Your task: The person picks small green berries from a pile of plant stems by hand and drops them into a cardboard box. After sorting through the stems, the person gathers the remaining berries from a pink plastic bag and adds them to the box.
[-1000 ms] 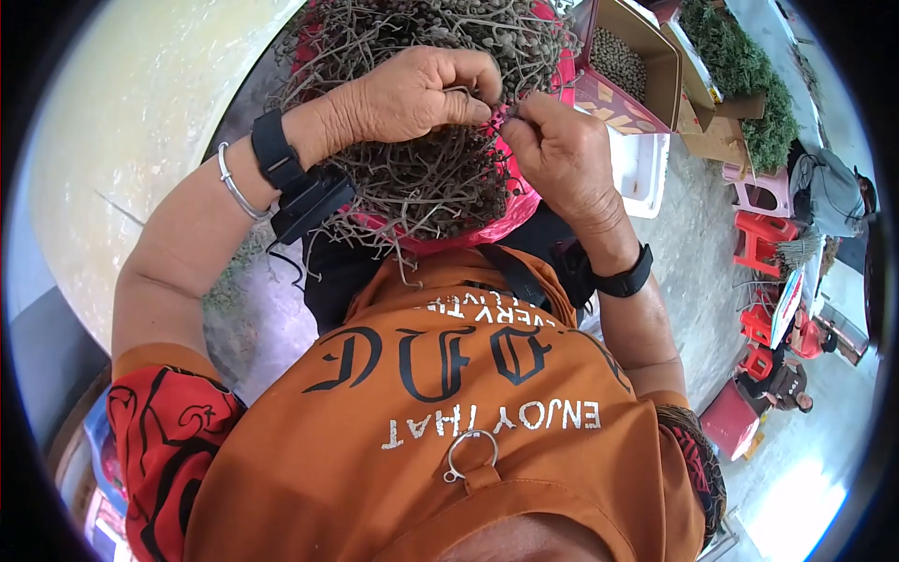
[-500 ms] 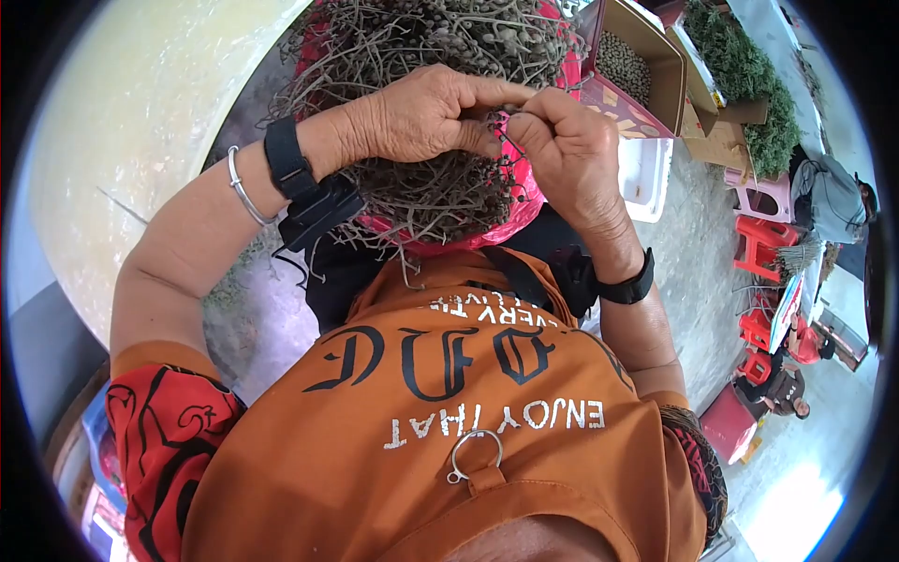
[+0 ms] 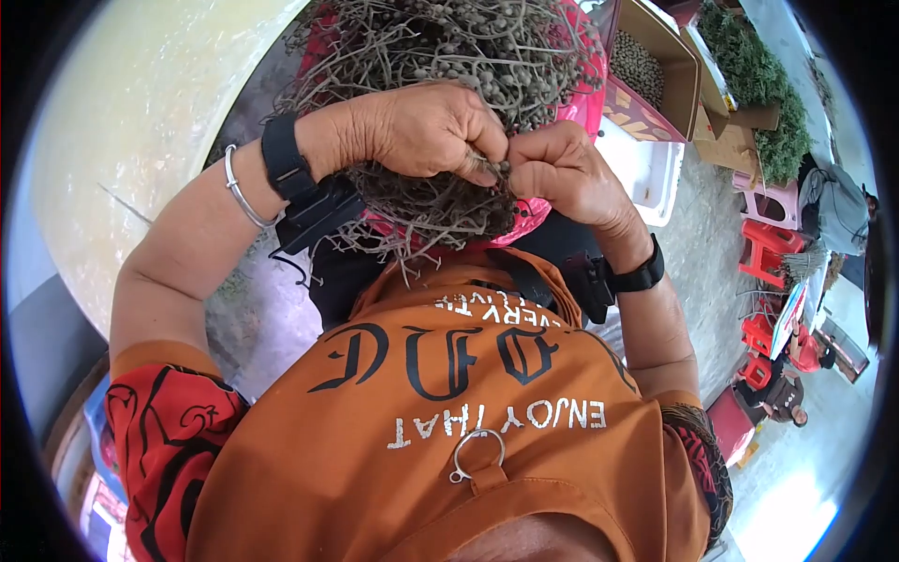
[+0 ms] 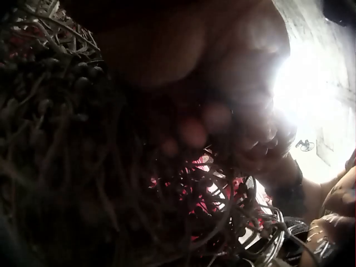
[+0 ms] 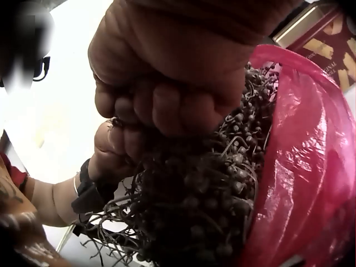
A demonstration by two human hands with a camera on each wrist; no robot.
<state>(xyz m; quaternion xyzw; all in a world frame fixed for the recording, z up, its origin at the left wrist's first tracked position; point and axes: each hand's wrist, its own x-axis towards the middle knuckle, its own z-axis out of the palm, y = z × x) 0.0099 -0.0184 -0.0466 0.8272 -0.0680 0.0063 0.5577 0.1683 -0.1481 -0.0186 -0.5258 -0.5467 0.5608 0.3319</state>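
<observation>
A heap of dried grey-brown stems with small round pods (image 3: pixel 440 47) fills a pink plastic bag (image 3: pixel 585 103) in front of the body. My left hand (image 3: pixel 426 131) is over the near part of the heap, pinching a small sprig (image 3: pixel 496 173) between thumb and forefinger. Close beside it, my right hand (image 3: pixel 567 173) has its fingers curled in and grips the same sprig from the right. In the right wrist view the curled right hand (image 5: pixel 167 83) meets the left hand (image 5: pixel 114 139) above the pods. The left wrist view is dark, with stems (image 4: pixel 111 183) below the fingers.
A pale table or board (image 3: pixel 140 122) lies on the left. To the right stand a cardboard box (image 3: pixel 693 56) of round pods, a white foam tray (image 3: pixel 660 178) and a pile of green plants (image 3: pixel 758 84). Red stools (image 3: pixel 768 248) and other people (image 3: pixel 787 398) are farther right.
Both hands have come down slightly, nearer the body. The left fingers were stretched toward the right hand half a second ago and now are bent in, and the right hand has closed tighter.
</observation>
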